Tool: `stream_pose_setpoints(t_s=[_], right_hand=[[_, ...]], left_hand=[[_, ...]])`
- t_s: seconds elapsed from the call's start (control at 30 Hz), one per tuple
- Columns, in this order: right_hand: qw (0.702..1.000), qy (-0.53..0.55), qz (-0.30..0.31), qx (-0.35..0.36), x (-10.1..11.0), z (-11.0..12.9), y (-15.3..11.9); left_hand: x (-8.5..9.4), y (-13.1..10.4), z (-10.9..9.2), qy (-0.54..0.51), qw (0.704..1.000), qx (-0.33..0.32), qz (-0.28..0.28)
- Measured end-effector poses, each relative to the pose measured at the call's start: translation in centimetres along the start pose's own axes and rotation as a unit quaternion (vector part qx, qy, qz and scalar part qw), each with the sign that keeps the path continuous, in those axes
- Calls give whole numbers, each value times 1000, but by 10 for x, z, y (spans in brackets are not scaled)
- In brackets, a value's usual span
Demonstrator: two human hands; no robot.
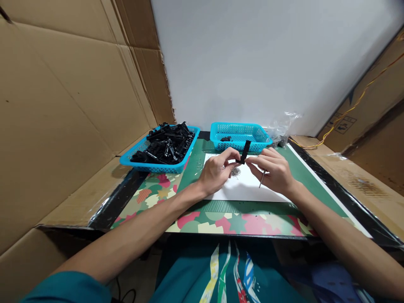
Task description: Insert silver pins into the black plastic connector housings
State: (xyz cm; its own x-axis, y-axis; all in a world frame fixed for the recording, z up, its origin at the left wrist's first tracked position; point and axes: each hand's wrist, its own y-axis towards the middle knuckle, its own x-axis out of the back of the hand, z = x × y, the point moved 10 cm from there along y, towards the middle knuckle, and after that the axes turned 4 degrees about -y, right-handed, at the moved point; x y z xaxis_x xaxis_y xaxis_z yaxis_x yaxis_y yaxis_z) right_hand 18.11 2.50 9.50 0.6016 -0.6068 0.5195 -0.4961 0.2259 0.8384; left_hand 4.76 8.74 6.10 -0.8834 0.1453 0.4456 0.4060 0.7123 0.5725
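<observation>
My left hand (216, 171) pinches a narrow black plastic piece (245, 150) near its lower end, holding it tilted above a white sheet (217, 193). My right hand (274, 169) is closed, its thumb and fingertips meeting the same piece from the right. A thin metal tool (261, 179) sticks out below the right-hand fingers; its exact kind does not show. Under the hands, a small heap of tiny metal parts (235, 172) lies on the sheet. Whether a tiny part sits between the right fingertips is hidden.
At the left, a blue basket (126, 160) is heaped with black plastic pieces (168, 143). Another blue basket (217, 128), behind the hands, holds a few black bits (226, 139). Beside it stands a clear plastic bag (282, 130). Cardboard walls (78, 84) flank the table; a yellow wire (356, 107) hangs right.
</observation>
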Motion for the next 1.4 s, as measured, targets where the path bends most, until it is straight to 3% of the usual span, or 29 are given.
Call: stream_pose_setpoints(t_s=[0.83,1.4], right_hand=[[998,-31,9,46,2,10,1],[1000,-9,-6,11,4,3,0]], left_hand=[[1,-1,-2,41,999,-27,-5],[1,-1,-2,21,1000,-11,-4]])
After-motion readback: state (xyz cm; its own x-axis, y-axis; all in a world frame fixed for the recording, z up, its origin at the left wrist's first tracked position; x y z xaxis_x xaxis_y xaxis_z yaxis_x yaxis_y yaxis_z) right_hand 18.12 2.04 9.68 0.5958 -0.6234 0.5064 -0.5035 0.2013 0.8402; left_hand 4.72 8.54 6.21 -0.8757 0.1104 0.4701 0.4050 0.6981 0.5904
